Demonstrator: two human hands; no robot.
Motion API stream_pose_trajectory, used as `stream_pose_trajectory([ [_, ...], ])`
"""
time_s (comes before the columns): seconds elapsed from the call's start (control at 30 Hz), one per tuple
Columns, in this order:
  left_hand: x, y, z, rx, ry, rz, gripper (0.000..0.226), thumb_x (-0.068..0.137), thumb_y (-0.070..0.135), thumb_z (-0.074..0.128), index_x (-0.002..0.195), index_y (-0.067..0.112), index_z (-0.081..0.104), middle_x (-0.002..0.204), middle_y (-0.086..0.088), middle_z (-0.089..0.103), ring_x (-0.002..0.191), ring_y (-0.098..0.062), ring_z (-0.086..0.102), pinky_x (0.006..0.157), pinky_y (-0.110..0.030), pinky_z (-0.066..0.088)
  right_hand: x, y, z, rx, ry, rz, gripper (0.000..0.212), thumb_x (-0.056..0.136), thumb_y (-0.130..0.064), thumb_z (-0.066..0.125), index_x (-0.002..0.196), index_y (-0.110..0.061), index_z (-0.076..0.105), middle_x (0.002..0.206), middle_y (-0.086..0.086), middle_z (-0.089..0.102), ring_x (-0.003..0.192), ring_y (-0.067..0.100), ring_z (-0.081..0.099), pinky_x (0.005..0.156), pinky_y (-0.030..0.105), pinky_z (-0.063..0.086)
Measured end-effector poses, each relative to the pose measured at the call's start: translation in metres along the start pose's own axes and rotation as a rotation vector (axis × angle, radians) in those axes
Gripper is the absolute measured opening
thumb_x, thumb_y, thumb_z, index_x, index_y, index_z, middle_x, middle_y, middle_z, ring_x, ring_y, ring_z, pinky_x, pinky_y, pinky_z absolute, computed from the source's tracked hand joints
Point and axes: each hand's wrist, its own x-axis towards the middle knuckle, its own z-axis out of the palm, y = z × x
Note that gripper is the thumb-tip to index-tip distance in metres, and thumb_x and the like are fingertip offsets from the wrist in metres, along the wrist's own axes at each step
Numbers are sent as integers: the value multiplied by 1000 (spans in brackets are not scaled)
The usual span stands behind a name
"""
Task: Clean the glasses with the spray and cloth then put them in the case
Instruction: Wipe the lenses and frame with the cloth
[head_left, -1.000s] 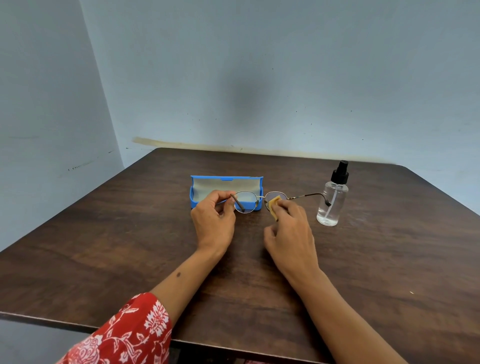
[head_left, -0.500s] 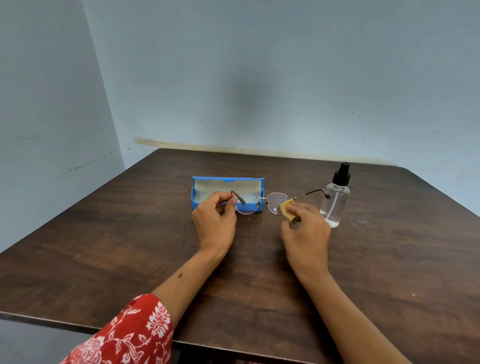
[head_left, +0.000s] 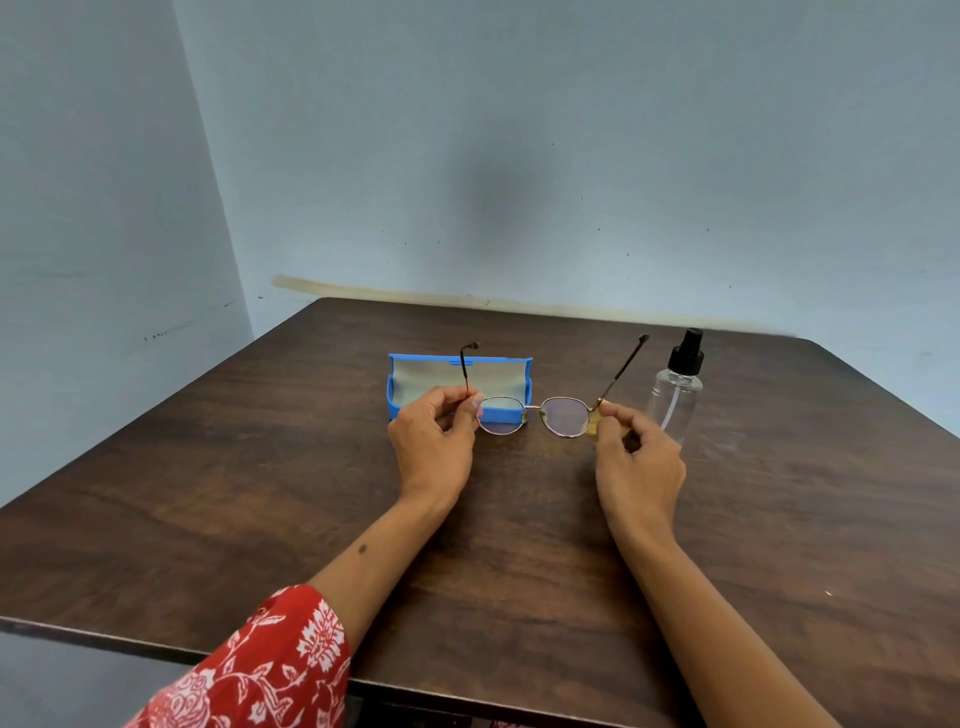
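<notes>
Thin metal-framed glasses (head_left: 563, 415) hang in the air above the table, lenses facing me, both temples pointing away and up. My left hand (head_left: 434, 441) pinches the left hinge. My right hand (head_left: 639, 462) pinches the right hinge together with a small yellow cloth (head_left: 594, 423), mostly hidden under the fingers. The open blue case (head_left: 511, 415) with a beige lining lies just behind my left hand. A clear spray bottle (head_left: 678, 395) with a black pump stands upright right of my right hand.
The dark wooden table (head_left: 260, 493) sits in a corner, with pale blue walls (head_left: 493, 156) behind and to the left. Its front edge runs near my elbows. A red patterned sleeve (head_left: 260, 670) covers my left upper arm.
My right hand slid with the cloth from the bridge out to the right hinge. The glasses turned so that the lenses face me and both temples swung up and away.
</notes>
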Motion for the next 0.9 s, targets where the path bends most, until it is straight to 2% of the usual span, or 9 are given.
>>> stream_pose_trajectory([
  [0.1, -1, 3, -1, -19, -25, -18, 12, 83, 6, 67, 95, 9, 70, 80, -4, 70, 77, -14, 70, 76, -29, 58, 1, 0, 0, 31, -1, 3, 11, 88, -25, 62, 94, -20, 70, 75, -6, 63, 65, 0, 53, 58, 1, 39],
  [0.17, -1, 4, -3, -43, -55, -35, 13, 84, 4, 66, 96, 5, 69, 78, -1, 69, 75, -12, 69, 73, -23, 58, 2, 0, -2, 45, 9, 8, 10, 87, -29, 65, 87, -20, 69, 75, -7, 64, 71, 6, 56, 61, 2, 39],
  [0.27, 3, 4, -6, -116, -102, -88, 12, 83, 2, 66, 95, 2, 69, 78, -6, 70, 70, -13, 68, 68, -20, 58, 4, 2, -4, 65, 17, 28, 12, 84, -31, 68, 74, -23, 66, 66, -9, 63, 68, 9, 58, 65, 16, 41],
  [0.37, 7, 5, -11, -160, -156, -137, 16, 81, 1, 67, 97, -2, 68, 78, -10, 70, 65, -12, 69, 65, -20, 58, 5, 3, -4, 87, 21, 53, 18, 81, -34, 70, 68, -22, 65, 59, -2, 60, 61, 11, 55, 64, 21, 41],
  [0.57, 14, 12, -19, -278, -273, -275, 13, 81, 2, 65, 93, -2, 69, 76, -8, 71, 67, -12, 70, 66, -21, 59, 6, 3, -5, 129, 12, 105, 20, 78, -33, 72, 66, -17, 68, 62, 2, 65, 63, 13, 59, 76, 38, 54],
  [0.67, 17, 16, -23, -340, -350, -370, 10, 82, 2, 63, 90, 1, 69, 80, -8, 72, 69, -14, 71, 68, -21, 58, 7, 3, -3, 180, 33, 143, 20, 74, -31, 74, 60, -19, 68, 61, 2, 67, 65, 15, 61, 79, 45, 55],
  [0.77, 21, 20, -27, -362, -440, -441, 11, 84, 2, 60, 88, 2, 70, 80, -9, 73, 72, -16, 71, 67, -21, 58, 7, 2, -2, 235, 59, 175, 21, 72, -29, 76, 55, -19, 68, 58, 1, 67, 63, 15, 61, 79, 49, 55],
  [0.9, 29, 27, -28, -282, -576, -436, 14, 86, 6, 58, 90, -1, 69, 78, -11, 72, 69, -17, 71, 65, -20, 58, 7, 1, -2, 283, 92, 198, 24, 73, -26, 76, 51, -20, 66, 53, -4, 66, 63, 14, 61, 82, 50, 53],
])
